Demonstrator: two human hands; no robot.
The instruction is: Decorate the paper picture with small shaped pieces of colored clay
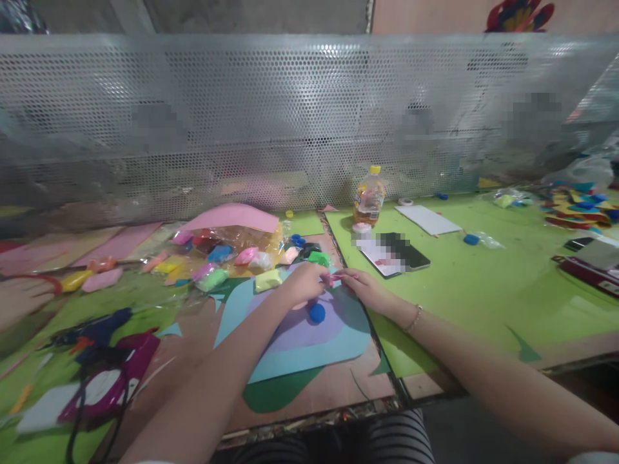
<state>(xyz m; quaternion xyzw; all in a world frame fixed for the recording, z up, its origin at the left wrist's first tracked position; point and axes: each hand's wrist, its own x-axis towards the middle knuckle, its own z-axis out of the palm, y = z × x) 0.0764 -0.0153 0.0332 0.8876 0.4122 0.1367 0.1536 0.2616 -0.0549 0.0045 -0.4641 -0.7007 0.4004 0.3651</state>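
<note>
A small pink piece of modelling clay (334, 278) is stretched between my two hands. My left hand (308, 282) pinches one end and my right hand (360, 286) pinches the other, both closed. Below them lies a light blue paper sheet (358, 345) with rounded corners and a lilac paper shape (296, 335) on top. A round blue lump of clay (317, 313) sits on the lilac paper. Near my left wrist rests a pale yellow clay block (267, 280). Part of something peach-coloured shows behind my left wrist, mostly hidden.
Several clay packets, including a blue one (220, 252), lie at the left near curved pink sheets (227, 218). A bottle (370, 196) and a phone (409, 251) stand and lie to the right. A purple glue-gun-like object (140, 361) lies front left. A perforated metal screen (271, 109) rises behind.
</note>
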